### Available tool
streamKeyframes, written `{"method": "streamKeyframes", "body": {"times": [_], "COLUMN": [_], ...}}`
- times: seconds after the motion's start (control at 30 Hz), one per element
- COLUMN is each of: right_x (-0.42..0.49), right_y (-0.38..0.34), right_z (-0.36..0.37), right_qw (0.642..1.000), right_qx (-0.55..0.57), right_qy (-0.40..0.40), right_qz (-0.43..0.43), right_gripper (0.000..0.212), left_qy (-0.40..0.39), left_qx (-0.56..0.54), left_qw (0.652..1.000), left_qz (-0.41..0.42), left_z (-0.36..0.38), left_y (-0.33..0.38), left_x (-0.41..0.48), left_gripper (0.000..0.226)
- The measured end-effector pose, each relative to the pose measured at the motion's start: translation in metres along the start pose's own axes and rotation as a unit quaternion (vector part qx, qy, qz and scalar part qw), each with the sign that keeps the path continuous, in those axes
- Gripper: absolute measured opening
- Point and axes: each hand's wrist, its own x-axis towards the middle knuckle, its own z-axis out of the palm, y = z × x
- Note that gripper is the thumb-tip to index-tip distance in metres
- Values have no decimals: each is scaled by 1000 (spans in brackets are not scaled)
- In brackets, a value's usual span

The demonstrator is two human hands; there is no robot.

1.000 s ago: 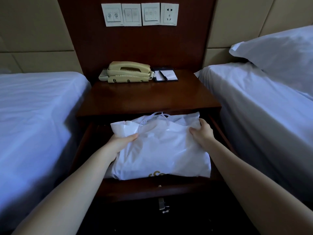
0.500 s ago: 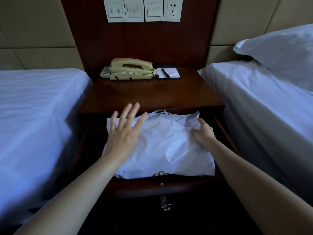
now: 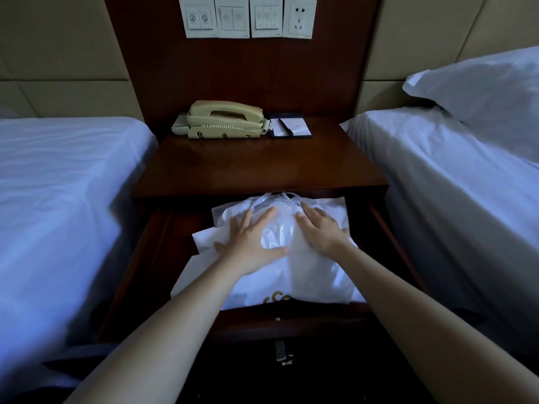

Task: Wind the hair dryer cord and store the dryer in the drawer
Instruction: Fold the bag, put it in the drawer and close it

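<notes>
Plainly, the storing step is near its end. A crinkled white plastic bag (image 3: 306,275) with a gold print at its near edge lies inside the pulled-out dark wooden drawer (image 3: 320,322), reaching from the drawer's front edge to its back edge, where the bag's knotted handles (image 3: 277,198) tuck under the lip of the dark wooden bench (image 3: 256,167). The bag sits toward the drawer's right wall; a dark gap shows along the left wall.

The left hand (image 3: 250,243) lies flat on the bag's left part, fingers spread and straight, thumb out to the side. The right hand (image 3: 320,231) lies flat just beside it, fingers straight and pointing toward the back edge. Both press down and grasp nothing.

The hair dryer and its cord do not show. They are probably inside the bag, which bulges under the palms, but that cannot be confirmed, nor whether the cord is wound.

What seems left: flatten the bag below the bench's lip, lift the hands away and push the drawer in.

At the bench's back edge stand a beige corded telephone (image 3: 224,119) and a black notepad holder with pen (image 3: 290,128).
</notes>
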Motion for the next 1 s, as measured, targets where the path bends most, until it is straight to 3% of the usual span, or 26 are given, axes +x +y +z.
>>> {"method": "streamKeyframes", "body": {"times": [0.17,0.37,0.53,0.63,0.77,0.9,1.0], "right_x": [14,2,-39,-70,-104,-121,-124], "right_y": [-6,-6,-13,-22,-19,-5,4], "right_z": [-6,-21,-40,-44,-45,-43,-39], "right_qw": [998,995,989,974,955,941,939], "right_qx": [-37,-66,-59,-61,-109,-153,-155], "right_qy": [-46,-74,-85,-116,-191,-245,-203], "right_qz": [30,-2,-110,-182,-201,-177,-228], "right_gripper": [57,48,49,49,65,86,68], "left_qy": [8,118,1,-23,-105,-117,-98], "left_qx": [11,92,131,186,211,250,249], "left_qw": [1000,988,991,980,966,958,960], "left_qz": [-24,-23,-12,73,108,74,79], "left_z": [-6,-11,-34,-43,-48,-48,-43], "left_y": [4,11,13,15,9,-2,-10], "left_x": [19,11,-23,-63,-107,-119,-118], "left_gripper": [82,55,56,64,83,104,103]}}
